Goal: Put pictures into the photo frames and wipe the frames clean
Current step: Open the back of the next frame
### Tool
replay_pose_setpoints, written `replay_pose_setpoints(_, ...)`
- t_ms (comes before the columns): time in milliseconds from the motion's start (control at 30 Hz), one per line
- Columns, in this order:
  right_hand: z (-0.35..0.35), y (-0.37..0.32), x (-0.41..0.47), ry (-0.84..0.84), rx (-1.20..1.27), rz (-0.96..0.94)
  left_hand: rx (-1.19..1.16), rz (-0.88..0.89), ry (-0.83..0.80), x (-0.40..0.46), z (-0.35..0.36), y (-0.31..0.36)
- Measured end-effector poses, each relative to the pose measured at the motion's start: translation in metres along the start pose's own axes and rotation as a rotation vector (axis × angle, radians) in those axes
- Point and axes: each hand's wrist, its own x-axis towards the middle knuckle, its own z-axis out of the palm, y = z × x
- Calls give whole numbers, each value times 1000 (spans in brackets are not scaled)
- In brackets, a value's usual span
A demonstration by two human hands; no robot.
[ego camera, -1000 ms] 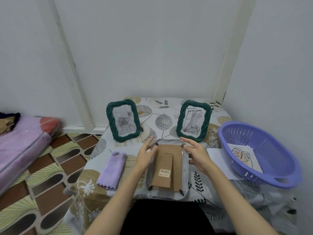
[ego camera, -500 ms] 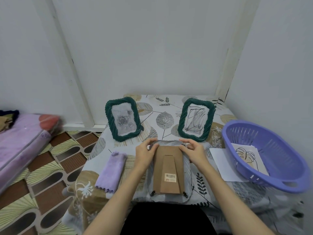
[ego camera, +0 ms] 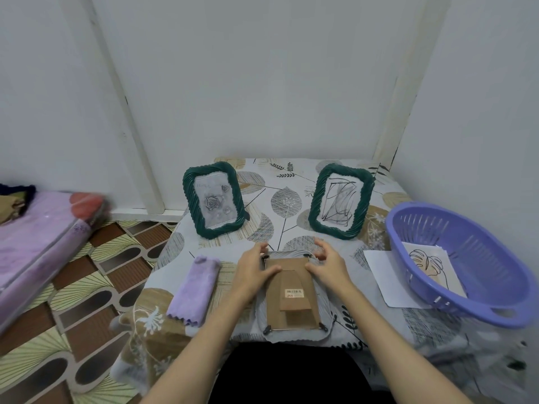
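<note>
Thumbs now atop frame back (ego camera: 293,293)

White walls (ego camera: 262,68), patterned brown floor (ego camera: 87,287)

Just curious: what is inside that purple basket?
The purple basket holds a sheet with a black line drawing of a leaf. Anything beneath that sheet is covered.

From my remote seat I see two bare forearms, no sleeves, no rings or watch on the left hand (ego camera: 254,271) or right hand (ego camera: 327,268) (nails short), and black clothing (ego camera: 287,374) at the lap.
</note>
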Motion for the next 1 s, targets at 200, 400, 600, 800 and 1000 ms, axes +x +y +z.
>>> replay_pose_setpoints(200,-4,2,-17,-112,-80,-71,105,51,-70,-9,1,1)
replay_pose_setpoints(400,-15,8,-61,-332,-380,-135,241,77,-425,-46,-8,-4)
replay_pose_setpoints(600,-7,10,-64,-227,-419,-161,328,125,-270,-45,-4,-5)
replay_pose_setpoints(800,-22,12,-73,-294,-450,-138,104,140,-297,-66,-17,-4)
replay_pose_setpoints(1000,-30,13,-69,-294,-531,-164,136,181,-258,-71,-20,-10)
